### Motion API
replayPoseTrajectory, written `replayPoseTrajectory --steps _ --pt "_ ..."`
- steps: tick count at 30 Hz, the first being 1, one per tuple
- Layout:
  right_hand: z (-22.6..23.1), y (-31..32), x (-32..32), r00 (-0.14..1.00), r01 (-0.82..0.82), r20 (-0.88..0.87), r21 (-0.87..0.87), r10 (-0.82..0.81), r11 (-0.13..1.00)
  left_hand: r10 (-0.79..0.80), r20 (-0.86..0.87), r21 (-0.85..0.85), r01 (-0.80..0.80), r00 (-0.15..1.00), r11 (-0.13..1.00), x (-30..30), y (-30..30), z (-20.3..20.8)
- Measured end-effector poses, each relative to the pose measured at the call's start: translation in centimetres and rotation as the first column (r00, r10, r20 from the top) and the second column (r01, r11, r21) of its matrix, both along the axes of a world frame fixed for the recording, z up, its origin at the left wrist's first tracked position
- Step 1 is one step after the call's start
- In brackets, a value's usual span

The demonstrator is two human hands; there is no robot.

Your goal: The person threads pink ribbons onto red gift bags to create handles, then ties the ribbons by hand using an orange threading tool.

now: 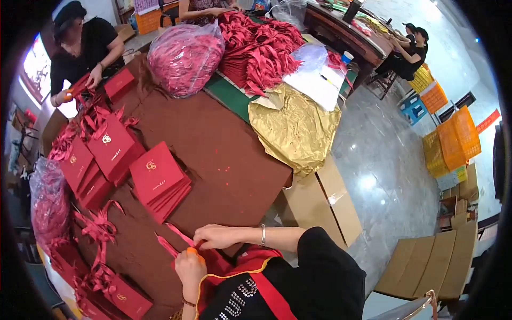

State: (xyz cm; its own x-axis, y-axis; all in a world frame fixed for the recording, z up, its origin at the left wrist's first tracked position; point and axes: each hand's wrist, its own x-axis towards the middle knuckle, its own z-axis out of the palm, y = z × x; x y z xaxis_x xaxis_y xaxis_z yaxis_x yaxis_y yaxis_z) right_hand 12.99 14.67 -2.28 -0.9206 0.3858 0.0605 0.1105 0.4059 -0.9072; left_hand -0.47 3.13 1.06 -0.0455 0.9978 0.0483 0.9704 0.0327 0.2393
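My left hand point(189, 269) is closed around a small orange object point(192, 250), its thumb side up, at the near edge of the brown-covered table point(224, 154). Just above it, my right hand point(213, 236), with a silver bracelet on the wrist, pinches a red ribbon point(177, 234). The ribbon's two ends stick out to the left over the table. Both hands meet at the ribbon. A red and gold sash point(256, 266) lies across my lap under them.
Stacks of flat red bags with gold emblems point(157, 178) point(109, 144) lie to the left. A clear sack of red ribbons point(184, 56), a ribbon pile point(261, 48) and gold foil point(296, 128) lie farther off. A seated person point(80, 48) handles a red bag. Cardboard boxes point(325, 202) and orange crates point(456, 138) stand on the right.
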Motion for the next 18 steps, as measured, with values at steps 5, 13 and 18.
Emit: replayPoseTrajectory --steps 5,13,18 --pt "0.4 0.1 0.7 0.998 -0.029 0.036 -0.301 0.042 0.953 -0.152 -0.148 0.034 0.159 0.977 0.987 0.3 0.3 0.1" --pt "-0.7 -0.1 0.9 0.997 -0.005 0.078 -0.154 0.017 0.988 -0.122 0.343 0.214 0.049 0.932 0.976 -0.5 0.3 -0.2" --pt "0.6 -0.1 0.7 0.995 -0.036 0.094 -0.101 0.046 0.994 0.022 0.404 0.009 -0.028 0.915 1.0 -1.1 0.3 0.6"
